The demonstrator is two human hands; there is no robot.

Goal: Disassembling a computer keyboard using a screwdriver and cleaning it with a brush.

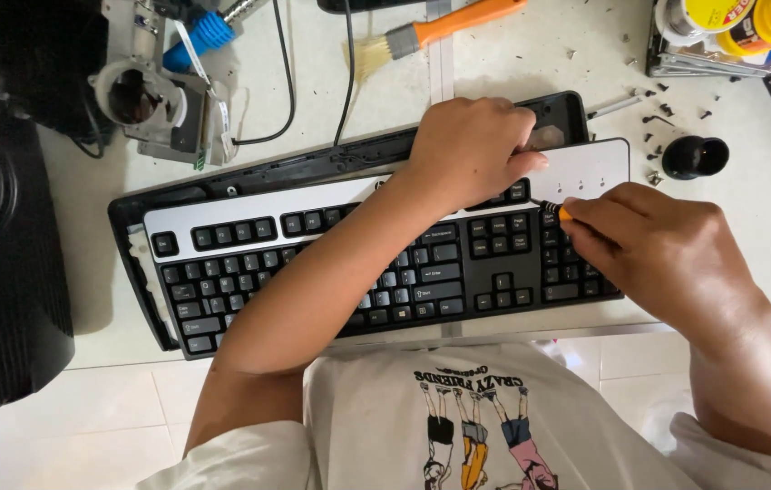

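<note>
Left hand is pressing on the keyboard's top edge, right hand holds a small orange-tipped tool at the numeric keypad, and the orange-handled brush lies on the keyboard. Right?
Not quite. In the head view the orange-handled brush lies on the table behind the keyboard, not on it. The left hand and right hand with the orange-tipped tool are as stated.

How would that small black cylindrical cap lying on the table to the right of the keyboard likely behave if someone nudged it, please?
The black cap lies on its side with its open end showing, so a nudge would probably make it roll across the table. It looks small and hollow, so likely light. Loose screws scattered beside it might stop it or get knocked along.
</note>
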